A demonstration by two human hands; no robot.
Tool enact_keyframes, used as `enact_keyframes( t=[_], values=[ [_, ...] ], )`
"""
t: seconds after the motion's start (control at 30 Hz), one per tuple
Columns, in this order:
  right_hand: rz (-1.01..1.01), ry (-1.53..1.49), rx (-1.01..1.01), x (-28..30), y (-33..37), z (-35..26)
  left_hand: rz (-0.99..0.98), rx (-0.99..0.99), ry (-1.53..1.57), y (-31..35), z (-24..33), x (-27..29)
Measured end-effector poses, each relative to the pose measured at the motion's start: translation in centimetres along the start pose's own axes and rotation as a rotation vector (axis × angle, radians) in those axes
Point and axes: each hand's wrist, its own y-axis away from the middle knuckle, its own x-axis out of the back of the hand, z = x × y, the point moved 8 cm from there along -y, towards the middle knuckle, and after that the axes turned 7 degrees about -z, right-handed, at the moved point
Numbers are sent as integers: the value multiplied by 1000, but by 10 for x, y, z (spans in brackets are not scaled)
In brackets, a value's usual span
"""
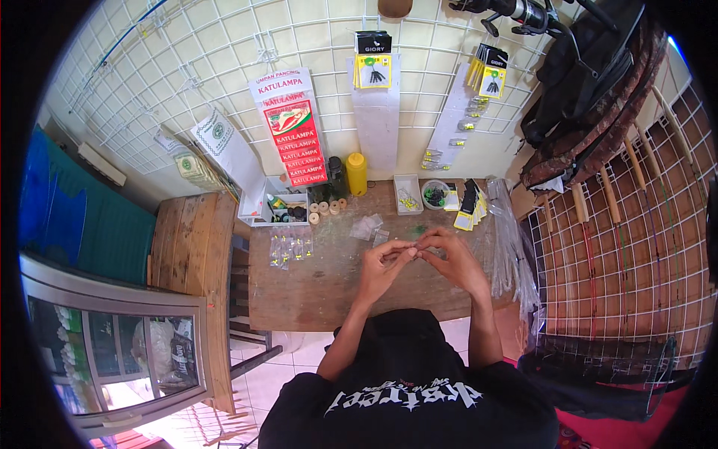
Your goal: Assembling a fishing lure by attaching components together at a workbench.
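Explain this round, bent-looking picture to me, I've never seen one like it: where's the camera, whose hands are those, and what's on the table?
The camera sits on a person's head and looks down through a fisheye lens, which bends straight edges. The left hand and right hand are that person's own, fingertips meeting over a wooden table. They pinch something too small to identify. On the table lie small clear packets, a yellow bottle, a white tray, a round tub and yellow-and-black carded packs. Behind hangs a wire grid wall with more packets.
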Motion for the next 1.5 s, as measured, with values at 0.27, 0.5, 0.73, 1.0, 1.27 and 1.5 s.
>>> enact_keyframes(
  t=[0.27,0.5,0.73,1.0,1.27,1.5],
  values=[
    [14,23,-120,1,-4,1,116,20,91,2,-5,3],
    [156,-250,-110,-4,3,16,182,9,178,3,-5,2],
    [243,-466,-104,-7,9,30,242,3,148,5,-15,9],
    [243,-547,-150,-12,12,48,209,15,128,2,-11,5],
    [249,-634,-171,-16,12,46,214,1,54,2,-16,6],
    [315,-611,-118,-17,14,46,283,-7,-44,6,-16,6]
  ],
)
